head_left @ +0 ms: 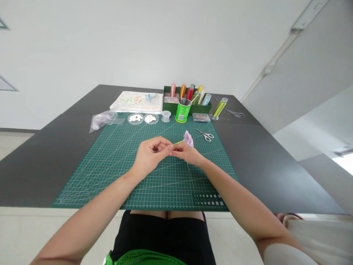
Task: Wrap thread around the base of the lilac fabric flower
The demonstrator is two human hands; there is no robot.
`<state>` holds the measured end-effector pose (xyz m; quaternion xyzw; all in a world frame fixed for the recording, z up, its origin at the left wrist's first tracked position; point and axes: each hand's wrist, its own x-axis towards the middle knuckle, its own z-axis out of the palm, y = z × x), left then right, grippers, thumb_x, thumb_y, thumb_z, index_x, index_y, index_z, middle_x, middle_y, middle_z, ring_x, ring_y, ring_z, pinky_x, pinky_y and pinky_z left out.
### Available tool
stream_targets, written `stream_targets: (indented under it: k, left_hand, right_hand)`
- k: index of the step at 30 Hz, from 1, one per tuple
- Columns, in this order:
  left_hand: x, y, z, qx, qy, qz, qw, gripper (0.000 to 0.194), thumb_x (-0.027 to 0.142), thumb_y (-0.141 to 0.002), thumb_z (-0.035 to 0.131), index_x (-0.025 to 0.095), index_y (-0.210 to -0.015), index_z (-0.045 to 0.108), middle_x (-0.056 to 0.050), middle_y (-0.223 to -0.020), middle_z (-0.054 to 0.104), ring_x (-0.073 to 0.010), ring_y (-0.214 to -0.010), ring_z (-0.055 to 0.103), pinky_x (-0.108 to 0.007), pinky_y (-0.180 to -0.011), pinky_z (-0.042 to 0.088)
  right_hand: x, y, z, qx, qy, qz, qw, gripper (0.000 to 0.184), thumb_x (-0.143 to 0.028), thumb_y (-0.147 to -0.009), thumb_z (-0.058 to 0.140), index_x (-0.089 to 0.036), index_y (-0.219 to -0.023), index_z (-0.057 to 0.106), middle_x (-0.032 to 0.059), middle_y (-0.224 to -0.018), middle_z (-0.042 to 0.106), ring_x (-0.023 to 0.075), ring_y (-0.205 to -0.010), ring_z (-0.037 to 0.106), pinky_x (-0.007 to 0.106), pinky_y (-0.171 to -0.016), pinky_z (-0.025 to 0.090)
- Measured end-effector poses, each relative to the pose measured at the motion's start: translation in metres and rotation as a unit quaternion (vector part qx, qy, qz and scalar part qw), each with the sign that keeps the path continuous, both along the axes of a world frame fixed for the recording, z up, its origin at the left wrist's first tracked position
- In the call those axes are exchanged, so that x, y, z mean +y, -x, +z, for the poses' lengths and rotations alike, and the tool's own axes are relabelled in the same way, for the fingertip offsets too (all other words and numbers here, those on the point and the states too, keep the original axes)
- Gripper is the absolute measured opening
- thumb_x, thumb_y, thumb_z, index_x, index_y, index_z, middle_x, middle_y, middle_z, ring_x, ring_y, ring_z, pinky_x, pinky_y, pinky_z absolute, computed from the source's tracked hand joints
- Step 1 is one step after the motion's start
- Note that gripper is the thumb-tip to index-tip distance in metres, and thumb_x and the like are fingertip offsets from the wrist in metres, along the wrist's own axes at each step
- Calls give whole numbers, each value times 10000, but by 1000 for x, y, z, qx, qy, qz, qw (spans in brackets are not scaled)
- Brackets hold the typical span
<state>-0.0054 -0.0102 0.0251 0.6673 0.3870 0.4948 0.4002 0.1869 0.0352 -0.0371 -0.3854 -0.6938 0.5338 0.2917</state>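
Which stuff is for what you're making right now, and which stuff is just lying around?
Seems in use:
- lilac fabric-like flower
- its green stem, held in the grip
- thin thread hanging down
- green cutting mat underneath

Just lying about, for now:
- scissors
- green can of tools
- green spool
- plastic bag

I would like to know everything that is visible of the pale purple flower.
The pale purple flower has a rounded, ruffled head; its material is unclear. A thin yellow-green stem slants down leftward from it to the fingertips of the left hand. The head shows just beyond the right hand; whether that hand grips the stem is hidden. All this is above the green cutting mat.
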Motion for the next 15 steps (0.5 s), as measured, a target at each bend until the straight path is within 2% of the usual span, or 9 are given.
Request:
stream_targets:
  k: [3, 6, 10, 12, 13, 15]
  left_hand:
    - [-9, -5, 1, -3, 4, 16, 1000, 143, 301, -839, 704, 174, -779, 730, -1, -613, 715, -97, -513, 600, -191, -479, 452]
    - [-13, -10, -4, 6, -1, 32, 999, 150, 302, -846, 691, 177, -776, 734, -1, -612, 723, -95, -498, 595, -191, -480, 440]
    - [-13, -11, -14, 17, -15, 55, 998, 139, 304, -844, 701, 186, -787, 747, 2, -620, 732, -108, -528, 626, -199, -511, 459]
    - [-13, -10, -17, 25, -20, 63, 998, 138, 303, -842, 704, 187, -781, 747, 3, -615, 731, -112, -538, 635, -201, -524, 465]
    - [-13, -10, -18, 27, -21, 66, 997, 142, 305, -843, 703, 186, -778, 747, 4, -611, 729, -111, -535, 632, -201, -524, 462]
    - [-12, -9, -20, 26, -20, 71, 997, 150, 311, -844, 702, 184, -780, 747, 4, -607, 727, -105, -518, 617, -200, -515, 451]
  right_hand:
    - [5, -4, -2, 1, 12, -3, 1000, 372, -520, -821, 716, -151, -773, 725, -69, -513, 462, 88, -510, 398, 239, -512, 313]
    - [10, -13, 1, -16, 6, -22, 1000, 333, -469, -809, 729, -139, -852, 750, -49, -536, 543, 98, -514, 466, 234, -514, 366]
    - [16, -35, 12, -34, -23, 32, 999, 342, -294, -715, 795, -146, -1022, 768, 19, -801, 728, 142, -686, 629, 267, -644, 506]
    - [20, -49, 18, -63, -48, 66, 995, 306, -201, -729, 738, -151, -1029, 772, 49, -933, 763, 164, -777, 676, 299, -730, 548]
    - [23, -56, 20, -79, -59, 67, 993, 338, -137, -733, 684, -155, -1059, 771, 58, -977, 772, 176, -823, 698, 315, -768, 561]
    - [30, -68, 21, -114, -105, 13, 988, 428, -29, -724, 553, -163, -1063, 777, 69, -1030, 787, 192, -897, 721, 351, -847, 569]
